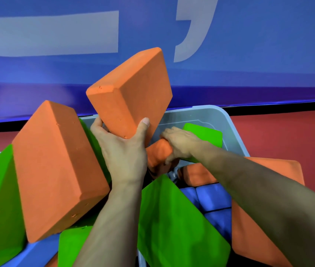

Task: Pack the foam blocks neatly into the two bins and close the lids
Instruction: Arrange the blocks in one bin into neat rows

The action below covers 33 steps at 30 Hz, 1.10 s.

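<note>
We hold the raised orange block [131,93] in our left hand [123,151], thumb on its near face and fingers wrapped around its far lower edge, so the block stands tilted above the grip, clear of the pile. Our right hand [179,143] is clamped over the end of a second orange block [158,154] lying lower, inside the grey bin [228,124]. Beside that hand a green block [204,134] leans on the bin's far wall. Blue blocks [213,197] sit lower in the bin. A large orange block [56,168] and green blocks [176,224] crowd the foreground. The blue banner [249,45] behind carries pale marks we cannot read as words.
</note>
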Each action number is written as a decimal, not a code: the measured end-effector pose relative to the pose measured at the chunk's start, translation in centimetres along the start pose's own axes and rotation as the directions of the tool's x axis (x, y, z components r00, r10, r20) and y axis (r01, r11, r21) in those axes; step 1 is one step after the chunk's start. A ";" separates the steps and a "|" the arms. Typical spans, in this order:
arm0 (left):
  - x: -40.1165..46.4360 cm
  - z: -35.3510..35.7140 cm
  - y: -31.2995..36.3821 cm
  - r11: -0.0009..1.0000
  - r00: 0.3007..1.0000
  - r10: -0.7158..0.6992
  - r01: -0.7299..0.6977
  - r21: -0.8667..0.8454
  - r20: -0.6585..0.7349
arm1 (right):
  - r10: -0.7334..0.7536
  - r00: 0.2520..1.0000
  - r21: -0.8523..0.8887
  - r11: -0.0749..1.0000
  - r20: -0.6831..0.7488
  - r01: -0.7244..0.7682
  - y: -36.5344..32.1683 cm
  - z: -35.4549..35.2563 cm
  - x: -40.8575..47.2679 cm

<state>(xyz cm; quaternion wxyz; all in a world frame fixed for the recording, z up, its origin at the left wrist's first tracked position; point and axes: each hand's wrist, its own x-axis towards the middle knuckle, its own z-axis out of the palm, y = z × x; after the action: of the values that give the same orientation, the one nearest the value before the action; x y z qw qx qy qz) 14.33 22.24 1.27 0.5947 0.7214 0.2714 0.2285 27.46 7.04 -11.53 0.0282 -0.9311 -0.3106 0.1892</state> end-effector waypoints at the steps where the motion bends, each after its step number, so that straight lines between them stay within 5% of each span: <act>1: 0.0 0.0 0.1 1.000 1.000 -0.004 0.004 -0.002 0.004 | -0.030 0.999 -0.012 0.999 0.024 0.030 0.3 -0.4 0.1; 5: -0.2 -0.1 0.1 1.000 1.000 -0.009 0.009 -0.003 0.024 | -0.130 0.985 -0.096 0.985 0.116 0.142 0.6 -1.4 0.2; 16: -0.3 -0.4 0.2 1.000 0.998 -0.008 0.010 -0.026 0.057 | -0.036 0.973 -0.046 0.998 0.228 0.047 0.2 -0.9 -0.9; 20: -0.6 -0.6 0.4 0.999 0.997 -0.016 0.018 -0.034 0.074 | -0.027 0.990 0.018 1.000 0.135 0.025 0.9 -0.5 -2.3; 23: -0.6 -0.7 0.4 0.998 0.995 -0.038 0.041 -0.039 0.088 | 0.082 0.997 0.265 0.961 0.015 -0.083 0.8 -0.4 -3.9; 26: -0.6 -0.8 0.5 0.997 0.993 -0.058 0.062 -0.041 0.100 | 0.293 0.954 0.602 0.774 -0.063 -0.198 -0.6 -1.4 -6.7; 29: -0.9 -1.2 1.1 0.993 0.987 -0.092 0.100 -0.055 0.131 | 0.481 0.875 0.887 0.380 0.053 -0.263 -3.0 -3.5 -10.6; 33: -1.6 -1.8 1.9 0.970 0.964 -0.220 0.232 -0.069 0.151 | 0.495 0.838 0.972 -0.069 0.229 -0.225 -6.4 -7.3 -16.0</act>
<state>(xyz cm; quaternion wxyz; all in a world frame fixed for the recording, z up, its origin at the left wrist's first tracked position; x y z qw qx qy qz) 12.18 22.26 3.46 0.6652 0.6740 0.2986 0.1185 14.78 3.22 1.72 0.6332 -0.7109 0.1703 0.2543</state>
